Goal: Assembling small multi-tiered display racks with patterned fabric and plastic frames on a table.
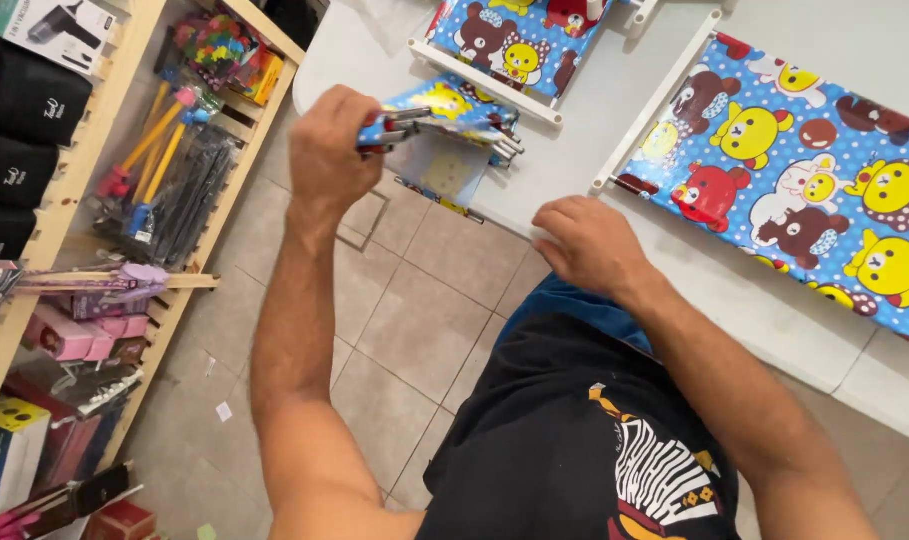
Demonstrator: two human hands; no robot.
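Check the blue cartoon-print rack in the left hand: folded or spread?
Folded. The rack in the left hand is collapsed, its metal legs bunched together, while the rack on the table lies spread flat.

One head-worn camera looks steeply down, close over the white table (574, 140) edge and tiled floor (414, 330).

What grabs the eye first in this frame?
The bright blue cartoon-bear fabric panel on the white table, at right. Next, the left hand gripping a folded bundle of the same fabric and metal rods over the table edge, while the right hand rests on the table.
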